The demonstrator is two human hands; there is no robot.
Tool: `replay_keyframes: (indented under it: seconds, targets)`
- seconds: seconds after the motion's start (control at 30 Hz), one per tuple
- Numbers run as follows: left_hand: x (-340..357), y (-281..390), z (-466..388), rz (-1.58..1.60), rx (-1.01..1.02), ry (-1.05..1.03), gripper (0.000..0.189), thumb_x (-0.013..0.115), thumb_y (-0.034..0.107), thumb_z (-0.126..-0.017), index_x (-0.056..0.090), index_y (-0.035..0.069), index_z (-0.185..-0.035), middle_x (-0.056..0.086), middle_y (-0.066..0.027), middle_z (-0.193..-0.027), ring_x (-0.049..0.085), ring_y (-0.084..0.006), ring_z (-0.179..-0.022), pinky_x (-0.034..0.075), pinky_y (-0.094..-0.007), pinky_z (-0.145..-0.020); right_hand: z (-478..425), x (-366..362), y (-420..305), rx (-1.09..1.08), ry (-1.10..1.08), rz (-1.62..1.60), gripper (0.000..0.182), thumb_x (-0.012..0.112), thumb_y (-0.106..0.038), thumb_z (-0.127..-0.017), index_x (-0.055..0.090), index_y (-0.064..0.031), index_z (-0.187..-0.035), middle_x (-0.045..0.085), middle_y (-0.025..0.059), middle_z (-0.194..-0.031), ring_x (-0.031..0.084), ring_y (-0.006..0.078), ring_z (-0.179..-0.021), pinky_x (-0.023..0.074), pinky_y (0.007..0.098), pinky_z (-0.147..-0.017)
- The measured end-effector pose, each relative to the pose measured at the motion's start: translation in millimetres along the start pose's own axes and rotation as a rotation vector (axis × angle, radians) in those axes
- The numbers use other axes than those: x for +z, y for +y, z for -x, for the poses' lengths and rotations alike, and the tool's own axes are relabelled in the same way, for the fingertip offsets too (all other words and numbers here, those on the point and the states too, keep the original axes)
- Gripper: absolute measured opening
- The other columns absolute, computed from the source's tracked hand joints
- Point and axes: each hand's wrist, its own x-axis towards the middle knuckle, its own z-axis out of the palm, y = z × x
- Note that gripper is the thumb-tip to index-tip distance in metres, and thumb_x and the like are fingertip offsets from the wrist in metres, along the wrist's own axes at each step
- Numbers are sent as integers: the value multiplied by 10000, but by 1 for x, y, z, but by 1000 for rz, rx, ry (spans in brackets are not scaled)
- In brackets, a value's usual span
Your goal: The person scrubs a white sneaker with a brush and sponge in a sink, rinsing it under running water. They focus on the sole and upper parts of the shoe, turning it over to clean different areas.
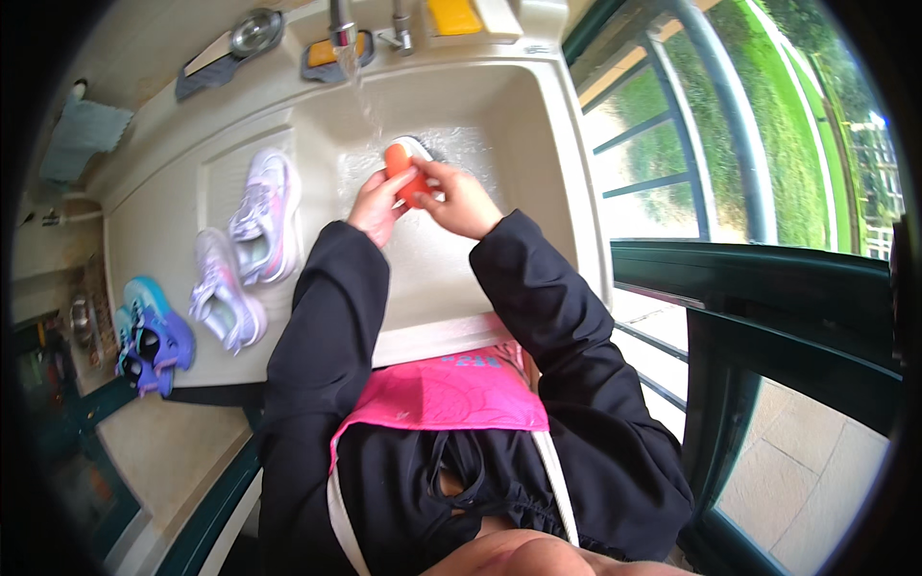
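Observation:
Both of my hands meet over the basin of a beige sink (533, 180), around a small orange and white item (408, 173), perhaps a scrubbing brush. My left hand (378, 205) grips it from the left side. The fingers of my right hand (457, 198) close on its right edge. Behind it, water (351, 65) runs from the metal faucet (343, 32) into the basin, where the bottom is wet. On the drainboard at the left lie two pale lilac sneakers (266, 209) (225, 288) with laces. Beyond them sits a pair of teal and purple shoes (160, 327).
An orange bar of soap (324, 52) rests in a grey dish behind the basin, left of the faucet. A yellow block (454, 16) is at the back right. A metal bowl (253, 34) stands at the back left. A window frame (749, 270) borders the right side.

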Motion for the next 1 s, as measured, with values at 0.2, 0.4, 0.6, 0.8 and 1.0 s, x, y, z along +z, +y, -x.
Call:
replay_keyframes:
  seconds: [0.2,0.4,0.6,0.8,1.0]
  targets:
    - [11,-2,7,-36,84,83,417,687,153,-879,510,27,-1235,608,-65,-1101,574,-155,-1055,465,-342,-889,32,-39,-32,-114,-71,848,351,657,-110,-801,644,-121,-1151,610,108,-1132,581,321,-1044,497,401,-866]
    - [-33,-5,8,19,0,214,458,701,174,-878,477,56,-1259,568,-58,-1147,543,-162,-1084,424,-355,-930,52,-95,-107,-332,-283,-15,248,586,53,-793,709,-68,-971,587,90,-968,593,268,-940,475,353,-842]
    - [-43,5,22,99,-18,193,423,667,211,-908,494,77,-1269,557,-30,-1176,513,-145,-1121,378,-363,-994,75,-99,-170,-686,-538,-810,297,534,24,-927,773,-150,-898,492,205,-1203,479,378,-1091,399,464,-969]
    - [-48,10,25,111,-5,203,426,660,223,-915,490,91,-1283,548,-17,-1199,502,-132,-1143,359,-348,-1016,71,-88,-180,-750,-586,-927,321,469,27,-925,751,-125,-939,418,201,-1293,413,353,-1180,304,391,-1039]
    - [-50,7,25,107,-16,203,430,657,229,-917,490,92,-1289,548,-11,-1205,499,-126,-1147,351,-344,-1018,70,-83,-180,-785,-575,-896,318,484,33,-904,755,-132,-934,417,205,-1293,417,348,-1183,304,399,-1034]
